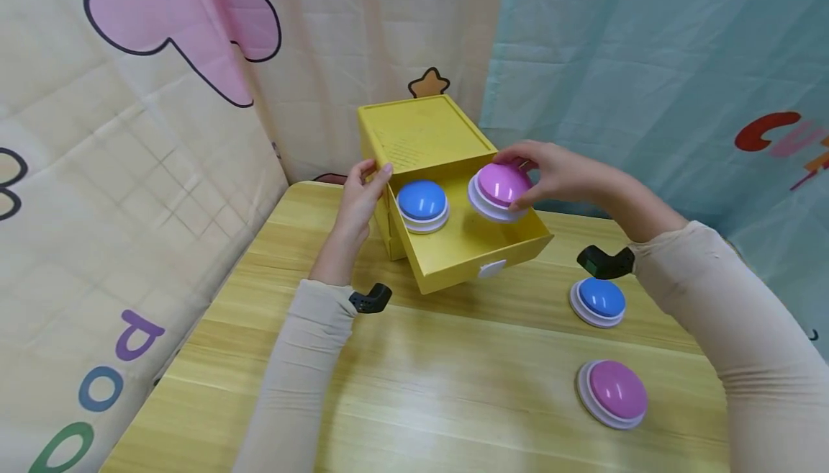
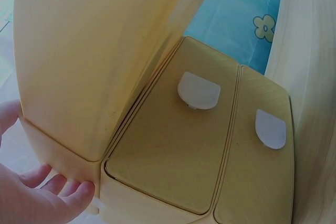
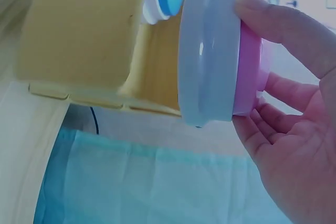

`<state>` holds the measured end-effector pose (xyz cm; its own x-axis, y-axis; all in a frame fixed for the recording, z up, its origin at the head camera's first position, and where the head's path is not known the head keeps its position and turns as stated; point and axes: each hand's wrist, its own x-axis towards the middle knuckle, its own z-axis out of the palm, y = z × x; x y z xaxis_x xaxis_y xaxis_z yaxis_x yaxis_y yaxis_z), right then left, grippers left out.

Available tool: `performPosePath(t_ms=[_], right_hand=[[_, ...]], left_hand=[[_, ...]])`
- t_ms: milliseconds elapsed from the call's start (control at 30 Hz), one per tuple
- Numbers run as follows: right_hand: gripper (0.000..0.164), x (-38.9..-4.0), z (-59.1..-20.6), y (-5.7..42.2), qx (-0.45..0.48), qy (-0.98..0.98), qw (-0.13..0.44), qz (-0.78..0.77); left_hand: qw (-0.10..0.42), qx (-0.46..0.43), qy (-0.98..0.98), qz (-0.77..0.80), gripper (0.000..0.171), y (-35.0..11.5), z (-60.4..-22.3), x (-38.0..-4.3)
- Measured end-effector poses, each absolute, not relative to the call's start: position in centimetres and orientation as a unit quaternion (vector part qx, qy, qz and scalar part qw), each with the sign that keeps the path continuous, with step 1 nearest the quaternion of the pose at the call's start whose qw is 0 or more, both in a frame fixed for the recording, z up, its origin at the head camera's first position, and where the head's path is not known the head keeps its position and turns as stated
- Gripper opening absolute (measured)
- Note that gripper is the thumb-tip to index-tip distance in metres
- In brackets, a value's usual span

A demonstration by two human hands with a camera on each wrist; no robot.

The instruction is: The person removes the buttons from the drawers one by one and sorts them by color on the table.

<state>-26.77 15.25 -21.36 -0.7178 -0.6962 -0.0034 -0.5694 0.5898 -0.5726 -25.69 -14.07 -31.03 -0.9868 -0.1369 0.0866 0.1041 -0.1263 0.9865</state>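
My right hand (image 1: 557, 170) grips a pink domed push button (image 1: 502, 185) with a white base. The button is tilted above the right part of an open yellow drawer (image 1: 453, 246). In the right wrist view, the thumb presses the white base (image 3: 207, 51) and the fingers curl round the pink dome (image 3: 249, 72). A blue push button (image 1: 422, 200) sits inside the drawer at the left. My left hand (image 1: 356, 203) holds the left front edge of the yellow drawer cabinet (image 1: 421, 131), its fingertips on the side wall in the left wrist view.
Another blue button (image 1: 602, 297) and another pink button (image 1: 618, 389) lie on the wooden table (image 1: 414, 401) at the right. Below the open drawer are two closed drawers, with white handles (image 2: 199, 90). Patterned curtains (image 1: 401, 19) hang behind and at the left.
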Motion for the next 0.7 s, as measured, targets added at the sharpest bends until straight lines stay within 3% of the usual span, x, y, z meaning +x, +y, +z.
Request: performPosePath(t_ms=[267,700], right_hand=[[0.066,-21.0,-22.2,22.8,-0.367,0.889,0.013,-0.273],[0.074,-12.3,-30.8,33.3,-0.241,0.912,-0.059,-0.326]], left_hand=[[0.085,0.013,-0.651,-0.754,0.062,-13.9,-31.1,-25.7],[0.081,0.006,-0.660,-0.747,0.062,-14.1,-31.1,-25.4]])
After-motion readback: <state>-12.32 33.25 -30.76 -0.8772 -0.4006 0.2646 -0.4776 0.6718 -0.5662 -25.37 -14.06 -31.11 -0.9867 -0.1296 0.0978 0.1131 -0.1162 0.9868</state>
